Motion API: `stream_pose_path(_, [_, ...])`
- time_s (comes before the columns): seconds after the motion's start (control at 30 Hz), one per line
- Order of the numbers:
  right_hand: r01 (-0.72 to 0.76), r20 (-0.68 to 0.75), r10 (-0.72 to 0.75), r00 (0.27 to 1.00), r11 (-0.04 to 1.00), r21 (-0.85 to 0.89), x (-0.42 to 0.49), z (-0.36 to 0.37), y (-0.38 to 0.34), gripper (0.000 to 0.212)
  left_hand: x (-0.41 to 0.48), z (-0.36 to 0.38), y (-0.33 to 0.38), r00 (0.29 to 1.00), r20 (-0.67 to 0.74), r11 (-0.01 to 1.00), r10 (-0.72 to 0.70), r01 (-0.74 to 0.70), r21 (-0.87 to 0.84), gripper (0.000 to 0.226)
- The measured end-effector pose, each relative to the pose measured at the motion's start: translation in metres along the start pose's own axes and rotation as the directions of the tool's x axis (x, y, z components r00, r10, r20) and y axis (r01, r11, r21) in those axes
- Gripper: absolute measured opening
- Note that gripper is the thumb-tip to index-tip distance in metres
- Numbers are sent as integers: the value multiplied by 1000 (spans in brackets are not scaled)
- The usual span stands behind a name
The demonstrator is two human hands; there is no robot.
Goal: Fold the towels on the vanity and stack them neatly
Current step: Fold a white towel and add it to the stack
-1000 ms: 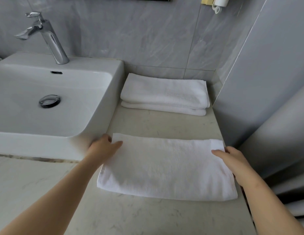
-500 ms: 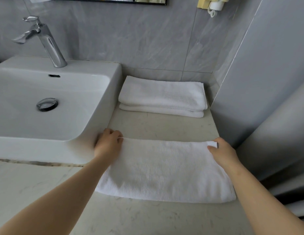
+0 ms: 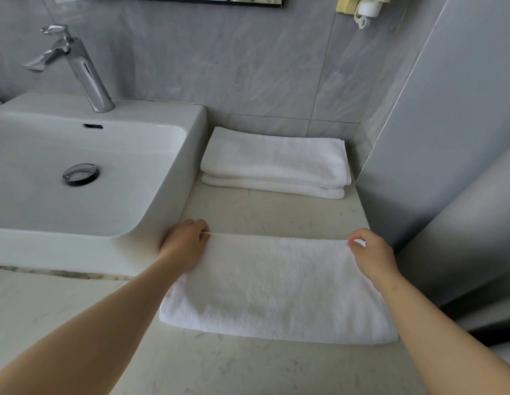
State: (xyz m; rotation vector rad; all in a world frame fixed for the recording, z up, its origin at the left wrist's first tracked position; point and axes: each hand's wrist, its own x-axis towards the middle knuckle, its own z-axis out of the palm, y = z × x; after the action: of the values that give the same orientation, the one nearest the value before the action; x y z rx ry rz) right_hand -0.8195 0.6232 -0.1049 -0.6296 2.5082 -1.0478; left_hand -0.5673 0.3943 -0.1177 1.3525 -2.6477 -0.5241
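Observation:
A white towel [image 3: 276, 286], folded into a wide rectangle, lies flat on the pale marble vanity top [image 3: 273, 215] in front of me. My left hand [image 3: 187, 242] pinches its far left corner, right beside the basin's side. My right hand [image 3: 370, 252] pinches its far right corner with curled fingers. Behind it, against the back wall, two folded white towels [image 3: 273, 163] lie stacked one on the other.
A white countertop basin [image 3: 188, 178] with a chrome tap [image 3: 77, 64] and drain plug fills the left. Grey tiled walls close the back and the right side. A mirror edge and a wall fitting [image 3: 365, 7] hang above.
Both hands slid to the towel's far corners and their fingers curled to pinch them. The towel's far edge looks slightly raised.

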Motion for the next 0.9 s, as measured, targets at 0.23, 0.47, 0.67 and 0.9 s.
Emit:
stream_pose_path(0.23, [-32,9,32,999,999,-36,4,1,-2,15,4,-1,2,999,16,999,-39,38,28,19])
stream_pose_path(0.47, [29,-223,-55,973,992,-119,-14,14,-18,23,-27,5,30,980,-170,994,105,-96,61,44])
stream_pose_path(0.67, [226,-406,-248,880,969,-102,-22,22,-23,14,-43,31,52,960,209,957,187,-226,180,63])
stream_pose_path(0.9, [91,-122,-187,975,833,-546,-28,24,-24,46,-47,36,52,965,203,952,165,-210,223,79])
